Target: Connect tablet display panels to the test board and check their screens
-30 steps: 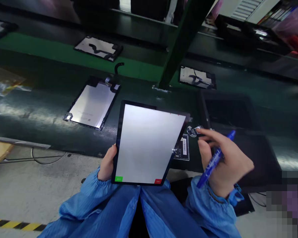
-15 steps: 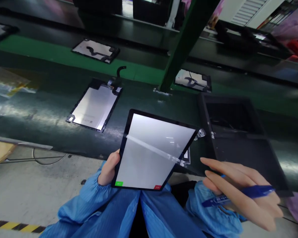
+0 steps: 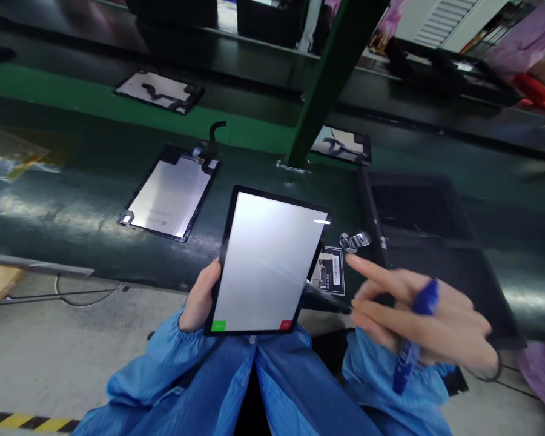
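Note:
My left hand (image 3: 200, 297) grips the left edge of a tablet screen (image 3: 266, 266), which is lit white with a green and a red box at its lower corners. My right hand (image 3: 422, 315), right of the screen, is partly blurred. Threaded between its fingers is a blue pen (image 3: 407, 363). Its thumb and a finger come together at the end of a blurred strip (image 3: 329, 298) reaching from the screen's right edge. Behind the screen lie a bare circuit board with a label (image 3: 331, 272) and a shiny metallic piece (image 3: 356, 241).
A display panel (image 3: 170, 194) lies back-up on the dark green bench, its black flex cable sticking out. More panels (image 3: 161, 91) (image 3: 340, 145) rest farther back. A green post (image 3: 324, 91) rises mid-bench. At right is a black tray-like frame (image 3: 445, 260); plastic bags (image 3: 13, 154) lie at left.
The bright strip that crossed the screen is off its face. My right hand has shifted left and up, and the pen has swung from nearly level to steep. The screen's right side has moved left.

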`<state>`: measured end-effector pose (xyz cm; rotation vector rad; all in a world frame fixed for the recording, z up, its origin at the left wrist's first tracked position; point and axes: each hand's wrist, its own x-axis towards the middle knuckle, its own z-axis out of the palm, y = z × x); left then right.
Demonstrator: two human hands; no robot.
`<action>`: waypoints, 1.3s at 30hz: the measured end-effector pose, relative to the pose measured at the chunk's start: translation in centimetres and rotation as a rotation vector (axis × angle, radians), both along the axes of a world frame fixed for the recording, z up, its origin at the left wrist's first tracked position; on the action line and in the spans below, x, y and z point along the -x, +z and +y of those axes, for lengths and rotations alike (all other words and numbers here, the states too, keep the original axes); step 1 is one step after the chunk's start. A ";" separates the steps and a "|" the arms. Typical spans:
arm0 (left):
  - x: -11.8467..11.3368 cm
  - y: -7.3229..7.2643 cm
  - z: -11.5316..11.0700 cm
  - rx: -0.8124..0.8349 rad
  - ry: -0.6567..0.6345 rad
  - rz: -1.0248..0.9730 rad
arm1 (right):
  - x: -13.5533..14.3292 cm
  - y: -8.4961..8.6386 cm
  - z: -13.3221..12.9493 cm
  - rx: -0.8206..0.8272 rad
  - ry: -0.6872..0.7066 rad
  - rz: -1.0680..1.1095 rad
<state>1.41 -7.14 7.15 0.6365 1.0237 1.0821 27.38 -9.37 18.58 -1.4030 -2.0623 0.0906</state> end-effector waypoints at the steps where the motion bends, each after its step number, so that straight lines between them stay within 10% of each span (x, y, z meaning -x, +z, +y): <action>1: -0.2 -0.1 0.3 -0.048 -0.042 0.048 | 0.7 0.1 1.3 0.007 0.156 0.010; 3: -0.8 0.0 0.8 -0.116 -0.172 0.105 | 2.2 0.2 4.0 0.005 0.311 0.083; 7: -1.5 0.4 0.9 -0.128 -0.346 0.075 | 3.2 -0.7 7.4 0.003 0.062 0.434; 15: -0.2 -0.2 0.2 0.080 -0.150 -0.020 | -0.9 -4.9 8.1 0.263 0.206 0.440; 22: -1.3 2.9 1.4 0.535 -0.083 -0.348 | -0.4 -9.1 11.7 0.255 0.168 0.786; 28: -1.8 3.6 3.4 0.563 0.067 -0.237 | 0.3 -12.8 14.0 0.366 0.122 0.981; 39: -1.7 3.7 3.6 0.621 -0.018 -0.271 | 0.7 -13.1 14.0 0.446 0.029 1.033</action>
